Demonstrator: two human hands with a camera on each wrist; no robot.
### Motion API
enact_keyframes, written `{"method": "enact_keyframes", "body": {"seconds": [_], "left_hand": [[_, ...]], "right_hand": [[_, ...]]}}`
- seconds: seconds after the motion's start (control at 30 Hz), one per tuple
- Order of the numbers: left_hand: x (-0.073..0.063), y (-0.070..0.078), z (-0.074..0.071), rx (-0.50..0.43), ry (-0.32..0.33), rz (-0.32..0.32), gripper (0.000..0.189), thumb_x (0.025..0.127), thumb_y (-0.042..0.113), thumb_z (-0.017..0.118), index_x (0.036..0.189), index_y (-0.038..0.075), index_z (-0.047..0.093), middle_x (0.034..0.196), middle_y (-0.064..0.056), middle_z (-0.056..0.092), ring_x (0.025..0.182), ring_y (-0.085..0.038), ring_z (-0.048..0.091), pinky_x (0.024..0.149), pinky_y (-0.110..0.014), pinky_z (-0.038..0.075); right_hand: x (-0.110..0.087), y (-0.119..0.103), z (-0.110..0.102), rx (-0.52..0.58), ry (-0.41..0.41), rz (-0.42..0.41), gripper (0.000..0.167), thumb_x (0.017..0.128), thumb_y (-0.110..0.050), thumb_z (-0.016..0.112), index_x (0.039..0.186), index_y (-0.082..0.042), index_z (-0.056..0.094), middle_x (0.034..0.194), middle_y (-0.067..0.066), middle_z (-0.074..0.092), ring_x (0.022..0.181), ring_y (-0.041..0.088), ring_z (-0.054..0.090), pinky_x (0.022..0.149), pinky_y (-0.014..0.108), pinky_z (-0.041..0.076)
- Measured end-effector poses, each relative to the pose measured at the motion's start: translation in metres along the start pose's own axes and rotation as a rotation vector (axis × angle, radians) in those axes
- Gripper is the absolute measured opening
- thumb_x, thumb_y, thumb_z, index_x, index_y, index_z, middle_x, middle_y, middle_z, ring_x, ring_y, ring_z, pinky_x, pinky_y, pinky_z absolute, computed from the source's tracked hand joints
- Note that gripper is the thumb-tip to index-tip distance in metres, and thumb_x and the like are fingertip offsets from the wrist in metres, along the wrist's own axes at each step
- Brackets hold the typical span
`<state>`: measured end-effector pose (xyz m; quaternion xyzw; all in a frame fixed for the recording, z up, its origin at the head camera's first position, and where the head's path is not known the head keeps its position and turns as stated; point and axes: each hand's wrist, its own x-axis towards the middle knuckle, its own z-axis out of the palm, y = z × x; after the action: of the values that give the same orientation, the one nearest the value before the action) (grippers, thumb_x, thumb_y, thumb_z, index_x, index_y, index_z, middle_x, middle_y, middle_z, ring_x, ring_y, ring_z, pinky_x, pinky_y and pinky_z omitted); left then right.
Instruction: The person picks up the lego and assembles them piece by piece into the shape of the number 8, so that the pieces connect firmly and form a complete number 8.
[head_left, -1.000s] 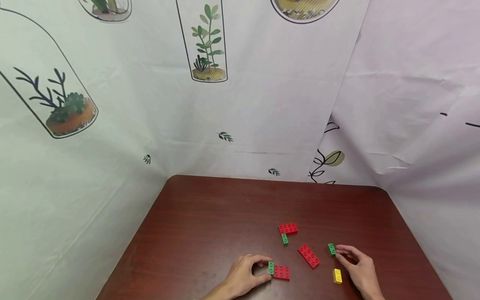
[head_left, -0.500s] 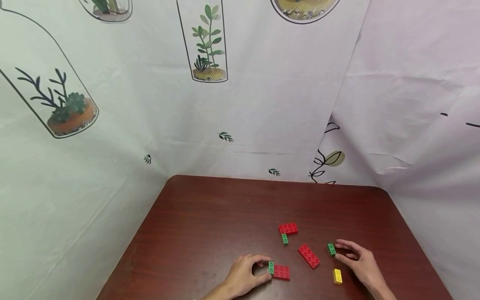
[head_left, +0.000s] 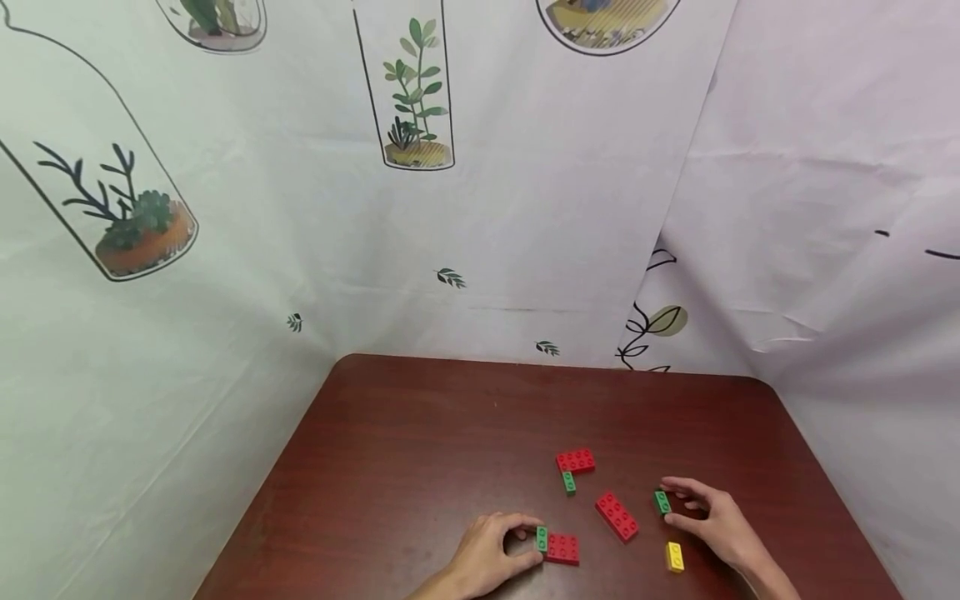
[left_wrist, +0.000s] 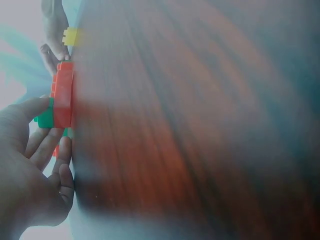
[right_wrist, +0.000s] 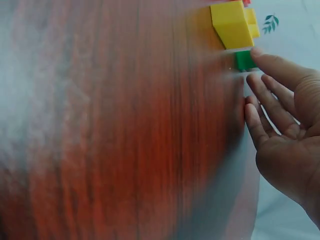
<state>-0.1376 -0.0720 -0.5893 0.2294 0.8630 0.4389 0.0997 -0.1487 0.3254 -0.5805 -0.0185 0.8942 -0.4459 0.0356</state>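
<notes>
My left hand (head_left: 486,550) pinches a green two-stud toy brick (head_left: 542,538) between thumb and fingers. That brick sits on the left end of a red brick (head_left: 562,548); the left wrist view shows the green brick (left_wrist: 46,114) against the red one (left_wrist: 63,95). On the right, my right hand (head_left: 716,521) has its thumb and index finger at opposite ends of another small green brick (head_left: 662,502). In the right wrist view, the thumb meets this green brick (right_wrist: 245,60), the fingertips close below it. A yellow brick (head_left: 674,557) lies just below the right hand.
A loose red brick (head_left: 617,517) lies between the hands. Farther back, another red brick (head_left: 575,460) has a green brick (head_left: 568,483) at its near edge. The dark wooden table (head_left: 420,433) meets a printed cloth backdrop (head_left: 510,233) behind.
My right hand's fingers first drew back from the small green brick, then came forward around its ends. The left hand has stayed put. The head view has tilted slightly.
</notes>
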Motion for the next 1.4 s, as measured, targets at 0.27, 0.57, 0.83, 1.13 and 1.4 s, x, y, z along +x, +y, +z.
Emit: {"method": "enact_keyframes", "body": {"seconds": [0.27, 0.57, 0.83, 1.13, 1.4], "left_hand": [[-0.0004, -0.0012, 0.0017, 0.029, 0.006, 0.013, 0.030, 0.091, 0.038, 0.086, 0.120, 0.033, 0.079, 0.098, 0.025, 0.068, 0.089, 0.005, 0.059, 0.079, -0.028, 0.046], [-0.0015, -0.0004, 0.0017, 0.045, 0.007, 0.003, 0.029, 0.090, 0.039, 0.087, 0.118, 0.034, 0.079, 0.094, 0.025, 0.066, 0.086, 0.004, 0.056, 0.076, -0.026, 0.044], [-0.0008, -0.0019, 0.0019, 0.047, 0.013, 0.031, 0.028, 0.091, 0.038, 0.086, 0.118, 0.033, 0.079, 0.097, 0.023, 0.068, 0.086, 0.006, 0.057, 0.075, -0.025, 0.046], [-0.0012, -0.0033, 0.0013, 0.048, 0.019, 0.050, 0.029, 0.092, 0.038, 0.086, 0.118, 0.031, 0.079, 0.098, 0.023, 0.069, 0.086, 0.006, 0.057, 0.074, -0.024, 0.046], [-0.0006, -0.0048, 0.0015, 0.053, 0.020, 0.059, 0.028, 0.092, 0.039, 0.085, 0.119, 0.031, 0.079, 0.098, 0.024, 0.069, 0.086, 0.006, 0.057, 0.075, -0.025, 0.046]], "right_hand": [[0.0016, 0.0056, 0.0026, -0.035, 0.003, -0.029, 0.052, 0.085, -0.013, 0.090, 0.134, -0.007, 0.072, 0.125, 0.009, 0.072, 0.100, 0.008, 0.060, 0.082, 0.028, 0.052], [0.0028, 0.0069, 0.0027, -0.036, 0.001, -0.023, 0.050, 0.086, -0.012, 0.089, 0.133, -0.007, 0.073, 0.123, 0.009, 0.071, 0.098, 0.008, 0.059, 0.081, 0.028, 0.052], [0.0030, 0.0084, 0.0025, -0.029, 0.010, -0.032, 0.047, 0.086, -0.010, 0.088, 0.131, -0.008, 0.074, 0.120, 0.007, 0.071, 0.095, 0.008, 0.059, 0.080, 0.028, 0.051], [0.0029, 0.0084, 0.0022, -0.017, 0.009, -0.017, 0.047, 0.086, -0.010, 0.089, 0.131, -0.007, 0.074, 0.122, 0.011, 0.072, 0.096, 0.008, 0.061, 0.080, 0.028, 0.052], [0.0027, 0.0079, 0.0039, -0.023, 0.014, -0.002, 0.043, 0.087, -0.010, 0.088, 0.129, -0.008, 0.076, 0.122, 0.011, 0.073, 0.090, 0.011, 0.057, 0.076, 0.028, 0.050]]}}
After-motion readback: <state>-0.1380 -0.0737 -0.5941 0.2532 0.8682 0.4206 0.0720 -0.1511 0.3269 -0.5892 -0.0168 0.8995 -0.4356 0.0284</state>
